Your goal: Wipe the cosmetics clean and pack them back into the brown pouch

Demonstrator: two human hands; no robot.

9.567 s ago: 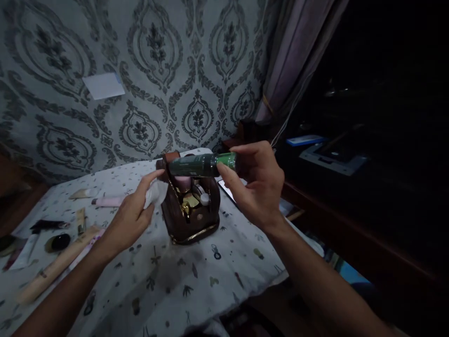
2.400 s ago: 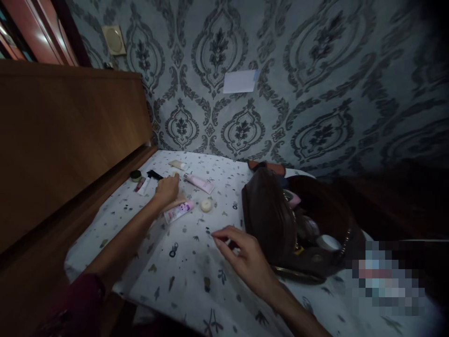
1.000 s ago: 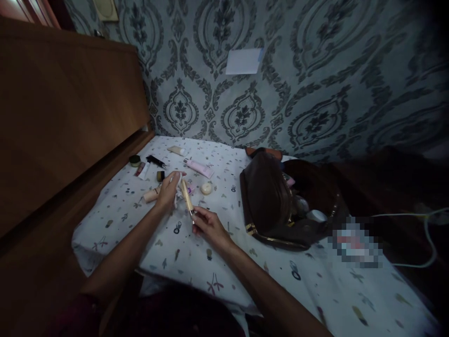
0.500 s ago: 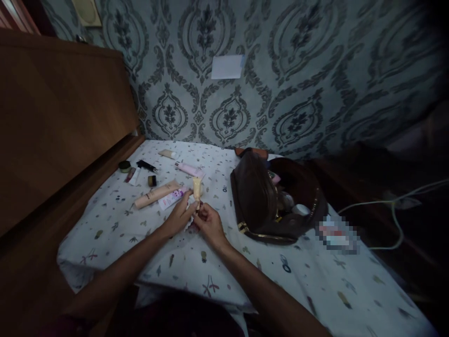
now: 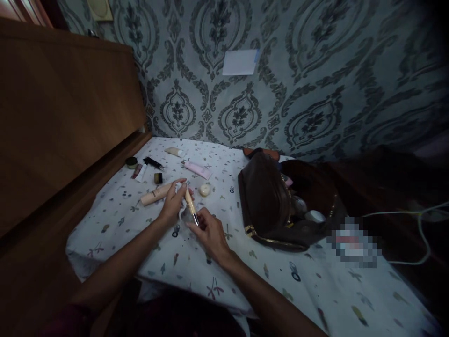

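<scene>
My right hand (image 5: 212, 232) is closed on the shiny cap end of a slim cream-coloured tube (image 5: 190, 204), which slants up and left. At the tube's other end is my left hand (image 5: 173, 203), its fingers closed round a crumpled white tissue (image 5: 181, 209) against the tube. Just left of that hand lies a long beige tube (image 5: 153, 195), partly covered by the fingers. A small round cream-coloured pot (image 5: 204, 189) sits right of the held tube. Behind it lies a pink tube (image 5: 197, 169).
An open brown bag (image 5: 264, 201) with several items inside stands on the right of the patterned cloth (image 5: 242, 276). Back left lie a beige tube (image 5: 174, 151), a black tube (image 5: 153, 163), a green-lidded jar (image 5: 131, 162) and a small black-and-gold jar (image 5: 158, 178). A wooden panel (image 5: 70, 89) bounds the left.
The slim tube has gone from upright to slanting, its cap end now lower right. My right hand has moved away from the left. The purple-printed packet is now hidden behind my left hand.
</scene>
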